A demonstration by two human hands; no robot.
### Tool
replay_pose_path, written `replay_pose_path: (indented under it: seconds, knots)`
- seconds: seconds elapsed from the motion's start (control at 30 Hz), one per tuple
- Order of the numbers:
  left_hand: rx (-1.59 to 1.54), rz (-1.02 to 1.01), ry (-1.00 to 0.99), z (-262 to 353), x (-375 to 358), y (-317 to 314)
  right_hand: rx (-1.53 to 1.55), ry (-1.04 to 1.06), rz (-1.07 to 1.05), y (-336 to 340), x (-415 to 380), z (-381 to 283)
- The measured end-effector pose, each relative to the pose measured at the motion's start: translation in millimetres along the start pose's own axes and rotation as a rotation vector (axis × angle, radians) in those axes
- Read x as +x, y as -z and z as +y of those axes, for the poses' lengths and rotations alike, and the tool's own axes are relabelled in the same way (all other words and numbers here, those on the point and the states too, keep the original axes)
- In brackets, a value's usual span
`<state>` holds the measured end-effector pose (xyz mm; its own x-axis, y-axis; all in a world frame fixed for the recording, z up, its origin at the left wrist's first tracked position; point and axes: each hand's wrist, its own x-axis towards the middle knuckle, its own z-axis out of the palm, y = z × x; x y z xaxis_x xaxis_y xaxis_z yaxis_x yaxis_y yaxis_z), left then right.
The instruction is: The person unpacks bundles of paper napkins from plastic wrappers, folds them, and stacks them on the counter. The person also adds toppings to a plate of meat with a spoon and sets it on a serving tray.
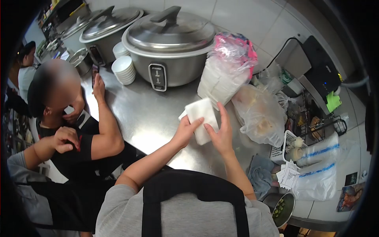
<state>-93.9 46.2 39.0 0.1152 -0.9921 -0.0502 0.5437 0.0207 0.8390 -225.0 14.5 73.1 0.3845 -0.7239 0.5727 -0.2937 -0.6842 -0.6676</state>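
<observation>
White folded paper napkins (202, 113) are held in front of me above the steel counter. My left hand (187, 131) grips them from the left, its thumb lying across the front. At the other edge, my right hand (222, 136) has its thumb on the napkins and its fingers stretched up along the right side. Just beyond them stands a plastic-wrapped stack of white napkins (221, 77). A clear plastic bag with pale brownish contents (260, 114) sits right of my right hand.
Large rice cookers (177, 59) line the back wall, with stacked white bowls (123, 70) beside them. On the left, a seated person (75, 130) holds a phone (95, 74); another person's hand (66, 139) is near. A white basket (282, 150), blue cloth (260, 173) and bowl of green fruit (290, 207) lie right.
</observation>
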Motion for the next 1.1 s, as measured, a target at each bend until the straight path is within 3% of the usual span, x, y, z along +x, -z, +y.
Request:
replay_pose_path:
  seconds: [0.03,0.07,0.1,0.17,0.23,0.37,0.5,0.57,0.63,0.67,0.73,0.77,0.87,0.9,0.93,0.97,1.1]
  knots:
    - [0.007,-0.017,-0.004,7.5,1.6,-6.8,0.233,-0.171,0.109,4.3,2.4,-1.8]
    - [0.147,-0.174,-0.022,15.9,3.2,-13.9,0.563,-0.292,0.074,12.2,3.4,-3.0]
    - [0.289,-0.329,-0.041,22.4,7.5,-19.2,0.561,-0.282,0.087,20.1,1.3,3.7]
    - [0.389,-0.448,-0.111,36.0,26.6,-28.0,0.951,-0.581,-0.089,33.0,-4.3,17.8]
    - [0.853,-0.598,-0.449,54.0,42.5,-40.4,0.894,-0.528,-0.028,41.5,-3.5,17.0]
    - [0.765,-0.584,-0.436,106.5,58.1,-72.2,0.804,-0.384,0.375,76.5,-0.1,26.0]
    - [0.775,-0.486,-0.617,160.3,99.5,-77.6,0.665,-0.22,0.706,143.2,6.5,28.8]
    - [1.118,-0.479,-0.747,180.0,111.4,-79.3,0.593,-0.163,0.798,167.6,11.3,18.2]
    - [1.572,-0.573,-1.069,172.5,141.8,-66.8,0.607,-0.083,0.765,181.7,11.2,20.3]
    - [1.567,-0.574,-1.072,171.4,150.9,-66.0,0.602,-0.081,0.765,181.8,10.3,21.5]
    - [2.21,-0.518,-1.175,168.0,166.9,-64.1,0.573,-0.15,0.603,172.5,8.2,27.1]
    - [2.209,-0.514,-1.18,163.2,177.8,-62.5,0.609,-0.187,0.558,155.3,9.9,29.8]
    - [2.159,-0.674,-1.299,141.7,204.7,-60.3,0.335,-0.292,0.109,106.8,13.2,39.6]
    - [2.163,-0.665,-1.308,133.9,213.5,-62.6,0.369,-0.306,0.056,91.6,13.2,46.2]
    - [2.232,-0.725,-1.138,126.7,221.0,-67.5,0.401,-0.32,0.001,81.6,13.4,53.7]
    - [2.288,-0.783,-0.961,124.3,222.7,-75.4,0.401,-0.312,-0.001,78.5,14.5,57.9]
    - [2.203,-0.713,-0.959,114.2,204.9,-103.7,0.443,-0.392,0.034,78.1,15.1,73.0]
